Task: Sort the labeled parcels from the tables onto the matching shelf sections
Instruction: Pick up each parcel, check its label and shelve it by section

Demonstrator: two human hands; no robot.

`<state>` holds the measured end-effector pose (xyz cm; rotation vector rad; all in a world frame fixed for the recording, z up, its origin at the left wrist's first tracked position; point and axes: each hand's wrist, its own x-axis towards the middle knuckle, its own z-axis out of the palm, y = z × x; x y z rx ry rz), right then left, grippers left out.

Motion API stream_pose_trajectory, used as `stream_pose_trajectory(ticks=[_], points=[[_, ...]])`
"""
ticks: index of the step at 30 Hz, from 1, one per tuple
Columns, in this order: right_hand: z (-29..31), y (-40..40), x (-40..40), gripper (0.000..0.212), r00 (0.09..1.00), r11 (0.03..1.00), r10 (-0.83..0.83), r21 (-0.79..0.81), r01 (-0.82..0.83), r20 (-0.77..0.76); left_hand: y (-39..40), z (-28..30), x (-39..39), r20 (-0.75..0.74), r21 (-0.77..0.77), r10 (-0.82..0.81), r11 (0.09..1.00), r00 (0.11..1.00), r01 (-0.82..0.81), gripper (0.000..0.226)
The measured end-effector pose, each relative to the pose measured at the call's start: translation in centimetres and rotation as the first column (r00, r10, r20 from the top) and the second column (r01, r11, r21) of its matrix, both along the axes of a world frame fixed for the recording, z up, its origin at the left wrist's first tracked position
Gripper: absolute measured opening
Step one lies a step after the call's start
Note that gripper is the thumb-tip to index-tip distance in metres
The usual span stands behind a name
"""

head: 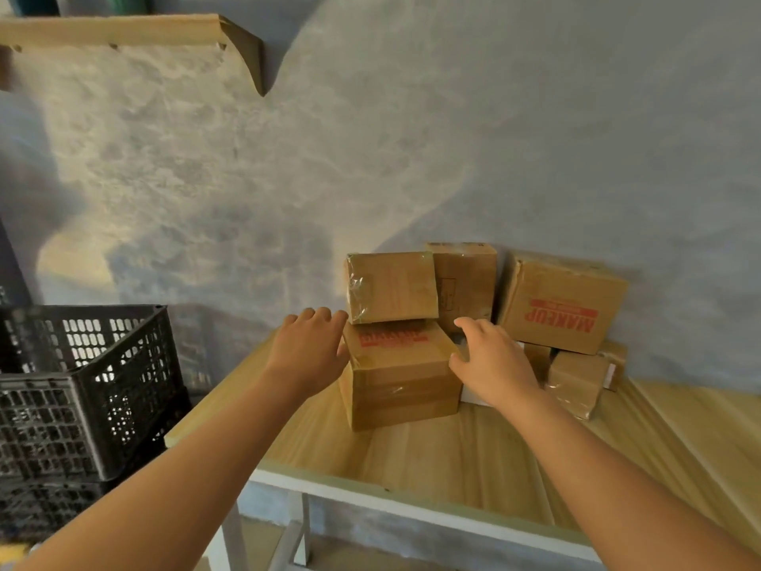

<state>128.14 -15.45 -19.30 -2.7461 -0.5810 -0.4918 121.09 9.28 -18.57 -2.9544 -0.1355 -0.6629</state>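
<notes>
Cardboard parcels clustered at the far side of the wooden table (432, 451), against the wall. Front parcel (401, 377): brown, taped, red print on top, blurred and unreadable; sits flat on the table. Wrapped parcel (391, 287): clear film over brown card, stacked on the front parcel. Upright parcel (467, 282) just behind it, standing tall. MAKEUP parcel (562, 300): red lettering upside down to the camera, tilted, resting on smaller parcels. Small parcel (576, 381) beneath it, taped.
</notes>
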Motion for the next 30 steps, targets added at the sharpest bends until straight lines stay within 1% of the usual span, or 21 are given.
stream_pose_trajectory(ticks=[3, 5, 7, 9, 11, 12, 14, 17, 19, 20, 22, 23, 24, 25, 26, 27, 28, 29, 30], points=[[0.2, 2.1, 4.2, 0.054, 0.999, 0.996, 0.008, 0.086, -0.003, -0.053, 2.1, -0.1, 3.4, -0.023, -0.007, 0.021, 1.0, 1.0, -0.021, 0.047], [0.5, 3.9, 6.8, 0.056, 0.995, 0.983, 0.015, 0.184, 0.004, -0.102, 3.5, 0.1, 5.7, -0.039, -0.027, 0.042, 0.999, 0.998, -0.043, 0.049], [0.8, 5.5, 9.0, 0.059, 0.991, 0.956, 0.022, 0.294, 0.018, -0.132, 4.8, 0.4, 7.7, -0.023, -0.079, 0.056, 0.995, 0.998, -0.058, 0.049], [1.2, 6.9, 10.8, 0.064, 0.987, 0.914, 0.034, 0.404, 0.033, -0.158, 5.8, 0.3, 9.4, -0.023, -0.185, 0.062, 0.98, 0.998, -0.065, 0.049], [1.6, 8.1, 12.4, 0.07, 0.981, 0.872, 0.039, 0.486, 0.059, -0.188, 6.5, 0.1, 11.2, -0.038, -0.362, 0.048, 0.93, 0.998, -0.059, 0.051], [1.8, 8.6, 13.0, 0.072, 0.978, 0.854, 0.041, 0.515, 0.072, -0.203, 6.8, 0.0, 12.1, -0.051, -0.468, 0.032, 0.882, 0.998, -0.052, 0.054], [2.4, 9.4, 14.2, 0.074, 0.973, 0.817, 0.045, 0.569, 0.095, -0.226, 7.2, 0.1, 13.8, -0.076, -0.669, -0.028, 0.743, 0.997, -0.03, 0.06], [3.1, 10.3, 15.5, 0.074, 0.959, 0.752, 0.051, 0.643, 0.146, -0.278, 7.1, 0.9, 15.9, -0.077, -0.878, -0.123, 0.478, 0.989, -0.009, 0.068], [3.4, 10.6, 15.8, 0.076, 0.944, 0.726, 0.045, 0.66, 0.193, -0.326, 6.9, 1.5, 17.0, -0.058, -0.961, -0.167, 0.276, 0.984, -0.01, 0.067], [3.4, 10.8, 15.8, 0.076, 0.936, 0.72, 0.039, 0.659, 0.217, -0.351, 6.7, 1.8, 17.3, -0.046, -0.985, -0.191, 0.175, 0.98, -0.012, 0.062], [3.4, 11.1, 15.5, 0.072, 0.924, 0.698, 0.031, 0.67, 0.252, -0.38, 6.3, 2.3, 17.8, -0.019, -1.0, -0.222, 0.027, 0.975, -0.013, 0.05], [3.4, 11.2, 15.3, 0.069, 0.922, 0.681, 0.025, 0.682, 0.267, -0.386, 6.2, 2.5, 17.9, -0.013, -0.999, -0.224, -0.028, 0.975, -0.02, 0.053], [3.3, 11.3, 14.9, 0.066, 0.918, 0.664, 0.011, 0.69, 0.289, -0.395, 6.2, 2.4, 18.1, -0.011, -0.997, -0.215, -0.067, 0.977, -0.026, 0.061], [3.3, 11.3, 14.7, 0.064, 0.914, 0.649, -0.011, 0.692, 0.315, -0.406, 6.3, 2.3, 18.4, -0.017, -0.996, -0.202, -0.087, 0.979, -0.036, 0.069], [3.2, 11.2, 14.4, 0.062, 0.909, 0.641, -0.036, 0.688, 0.34, -0.415, 6.4, 2.3, 18.5, -0.018, -0.995, -0.189, -0.097, 0.982, -0.037, 0.071], [3.1, 11.1, 14.1, 0.061, 0.905, 0.639, -0.057, 0.681, 0.357, -0.421, 6.4, 2.3, 18.5, -0.016, -0.995, -0.182, -0.098, 0.983, -0.035, 0.065], [3.1, 11.1, 13.7, 0.06, 0.901, 0.644, -0.075, 0.669, 0.371, -0.427, 6.5, 2.2, 18.5, -0.015, -0.996, -0.178, -0.089, 0.984, -0.032, 0.053], [2.9, 11.0, 13.3, 0.059, 0.895, 0.651, -0.085, 0.655, 0.382, -0.437, 6.6, 2.1, 18.4, -0.029, -0.997, -0.183, -0.065, 0.983, -0.041, 0.041], [2.8, 10.9, 12.9, 0.06, 0.887, 0.657, -0.087, 0.643, 0.394, -0.454, 6.6, 2.0, 18.3, -0.044, -0.998, -0.193, -0.029, 0.98, -0.051, 0.035]])
